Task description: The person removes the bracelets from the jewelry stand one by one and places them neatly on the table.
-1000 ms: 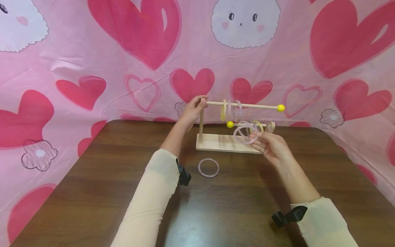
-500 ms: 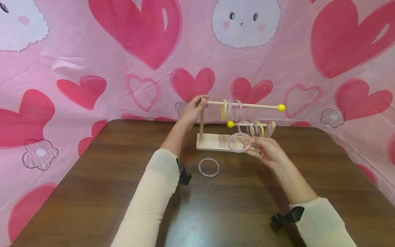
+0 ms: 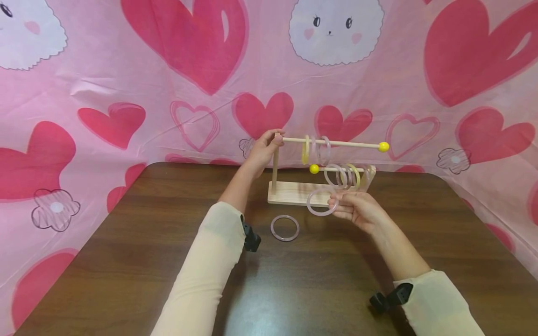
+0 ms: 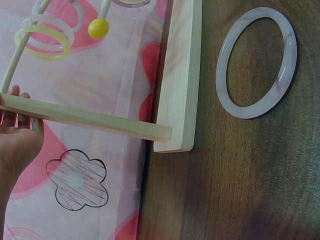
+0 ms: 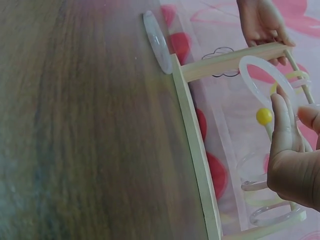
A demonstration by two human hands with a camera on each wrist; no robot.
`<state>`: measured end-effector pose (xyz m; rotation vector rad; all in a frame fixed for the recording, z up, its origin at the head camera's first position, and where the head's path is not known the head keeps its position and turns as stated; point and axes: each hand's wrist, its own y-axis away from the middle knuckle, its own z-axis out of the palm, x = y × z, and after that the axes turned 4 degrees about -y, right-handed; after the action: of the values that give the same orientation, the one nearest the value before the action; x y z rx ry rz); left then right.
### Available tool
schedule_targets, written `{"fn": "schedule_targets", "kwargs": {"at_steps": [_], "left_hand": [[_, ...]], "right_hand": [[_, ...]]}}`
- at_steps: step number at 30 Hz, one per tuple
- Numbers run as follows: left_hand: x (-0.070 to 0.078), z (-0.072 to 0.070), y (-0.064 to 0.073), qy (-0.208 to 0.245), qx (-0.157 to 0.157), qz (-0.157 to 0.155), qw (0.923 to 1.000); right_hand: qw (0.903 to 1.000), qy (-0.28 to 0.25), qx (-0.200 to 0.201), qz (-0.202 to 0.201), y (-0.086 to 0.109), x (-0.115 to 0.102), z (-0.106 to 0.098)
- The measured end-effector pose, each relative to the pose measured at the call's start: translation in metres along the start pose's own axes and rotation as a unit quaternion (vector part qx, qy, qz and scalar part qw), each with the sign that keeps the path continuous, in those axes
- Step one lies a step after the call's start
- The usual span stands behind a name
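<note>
A wooden bangle stand [image 3: 290,195] has two crossbars at different heights, each tipped with a yellow ball. My left hand [image 3: 261,153] grips the top of its left post [image 4: 95,121], thumb in front and fingers behind. In front of the stand's base, my right hand [image 3: 362,209] pinches a pale pink bangle [image 3: 321,214] at its right edge, off both bars. A yellow bangle [image 3: 305,154] and pale ones hang on the upper bar [image 3: 357,145]. Several more, pale and yellow, hang on the lower bar, partly behind one another. Another pale purple bangle [image 3: 285,239] lies flat on the table.
The brown wooden table [image 3: 189,289] reaches back to a pink heart-patterned cloth [image 3: 159,84]. The yellow ball [image 3: 314,169] of the lower bar points left; the upper bar's yellow ball [image 3: 383,147] points right. Dark wrist cameras sit at both sleeve cuffs.
My right hand has drawn the pale pink bangle down and left, away from the lower bar towards me. The left hand keeps its place on the post, and the bangle on the table lies still.
</note>
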<state>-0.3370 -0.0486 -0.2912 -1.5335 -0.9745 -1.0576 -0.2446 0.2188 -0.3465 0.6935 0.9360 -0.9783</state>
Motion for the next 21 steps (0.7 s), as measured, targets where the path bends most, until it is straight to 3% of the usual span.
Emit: {"fn": "schedule_targets", "kwargs": {"at_steps": [21], "left_hand": [[0.0015, -0.0002, 0.0013, 0.004, -0.001, -0.005, 1.0000]], "right_hand": [[0.9989, 0.032, 0.011, 0.033, -0.0004, 0.0061, -0.0035]]}}
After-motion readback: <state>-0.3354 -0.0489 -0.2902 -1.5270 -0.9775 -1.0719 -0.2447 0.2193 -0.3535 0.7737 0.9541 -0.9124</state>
